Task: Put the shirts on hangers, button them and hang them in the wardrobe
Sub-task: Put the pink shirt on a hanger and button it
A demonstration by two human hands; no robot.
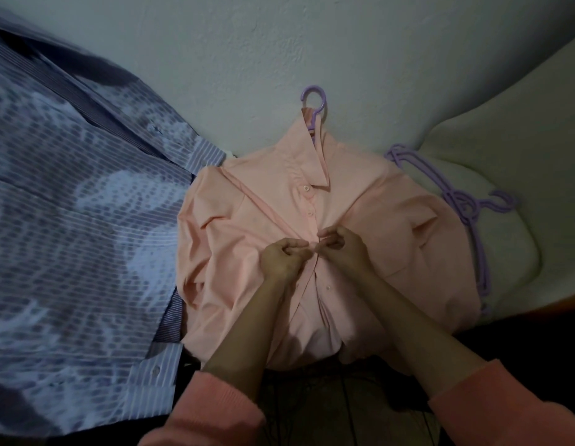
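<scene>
While the pink shirt (279,220) lies flat in the middle of the bed (473,75) on its purple hanger (313,101), both hands are mid-buttoning: left hand (284,257) pinches the placket edge, right hand (342,246) pinches the other side, fingers curled tight on fabric. Top buttons look done, so I'd guess the next button down (328,287) comes after, needing both edges lined up. Striped shirt (70,204) waits by the left edge, spare hangers (466,204) toward the right. No labels readable.
</scene>
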